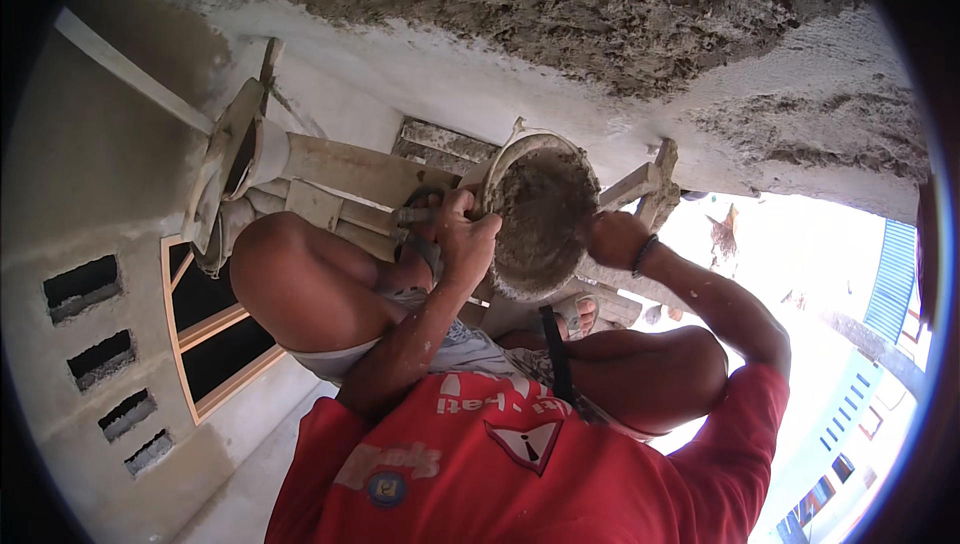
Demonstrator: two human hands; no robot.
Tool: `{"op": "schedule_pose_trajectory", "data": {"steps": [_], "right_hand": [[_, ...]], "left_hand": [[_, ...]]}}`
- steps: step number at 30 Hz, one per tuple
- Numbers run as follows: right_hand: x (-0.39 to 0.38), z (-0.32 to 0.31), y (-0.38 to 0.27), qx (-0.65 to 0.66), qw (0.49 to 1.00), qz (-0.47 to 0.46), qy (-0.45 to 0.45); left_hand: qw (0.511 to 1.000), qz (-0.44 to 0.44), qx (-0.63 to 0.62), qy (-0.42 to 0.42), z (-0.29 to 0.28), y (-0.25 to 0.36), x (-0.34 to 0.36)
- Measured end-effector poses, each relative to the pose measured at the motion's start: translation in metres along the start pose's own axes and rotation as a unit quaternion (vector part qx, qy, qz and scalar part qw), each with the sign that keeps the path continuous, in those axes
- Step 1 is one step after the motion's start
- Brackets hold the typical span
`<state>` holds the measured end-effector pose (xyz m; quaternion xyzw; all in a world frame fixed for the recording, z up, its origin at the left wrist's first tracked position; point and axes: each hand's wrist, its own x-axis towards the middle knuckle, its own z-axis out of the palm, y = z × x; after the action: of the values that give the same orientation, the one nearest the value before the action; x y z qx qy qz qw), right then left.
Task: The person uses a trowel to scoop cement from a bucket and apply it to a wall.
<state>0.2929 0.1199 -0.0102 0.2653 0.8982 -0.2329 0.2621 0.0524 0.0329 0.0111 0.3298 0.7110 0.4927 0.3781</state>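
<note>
A bucket (pixel 535 184) of grey wet mortar, its rim caked, sits between my bent knees above wooden planks. My left hand (pixel 467 236) is closed on the bucket's left rim. My right hand (pixel 617 239) is curled at the bucket's right side, its fingertips over the mortar; whatever it may hold is hidden. My sandaled feet (pixel 578 316) are on the planks.
A wall with rough mortar (pixel 640 24) spans the top. Wooden scaffold planks (pixel 340 169) and posts surround me. At left are a wooden window frame (pixel 225 324) and wall openings (pixel 100 359). A bright drop with buildings (pixel 845 414) lies at right.
</note>
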Motion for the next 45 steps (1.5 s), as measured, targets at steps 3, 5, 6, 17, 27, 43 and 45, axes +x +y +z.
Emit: {"op": "schedule_pose_trajectory", "data": {"steps": [3,5,6,17,27,43,45], "right_hand": [[0.002,0.024,-0.003,0.107,0.990,-0.061,0.074],[-0.011,0.002,-0.015,0.222,0.966,-0.053,0.120],[-0.015,0.001,-0.014,0.223,0.967,-0.045,0.116],[-0.020,0.040,0.008,0.160,0.953,-0.017,0.258],[-0.032,-0.090,0.003,0.218,0.945,0.009,0.245],[0.082,-0.219,-0.011,0.505,0.854,-0.102,-0.075],[0.097,-0.232,0.008,0.385,0.912,0.098,0.098]], "left_hand": [[1.000,0.010,-0.002,0.004,0.003,-0.001,0.002],[1.000,-0.002,-0.012,0.005,0.000,0.004,0.004],[1.000,-0.016,-0.025,0.000,0.001,0.008,0.004],[0.996,-0.074,-0.050,0.024,-0.017,-0.009,0.010],[0.988,-0.117,-0.061,0.080,-0.042,-0.030,0.027],[0.989,-0.110,-0.058,0.081,-0.041,-0.049,-0.002],[0.986,-0.141,-0.047,0.069,-0.043,-0.043,-0.009]]}}
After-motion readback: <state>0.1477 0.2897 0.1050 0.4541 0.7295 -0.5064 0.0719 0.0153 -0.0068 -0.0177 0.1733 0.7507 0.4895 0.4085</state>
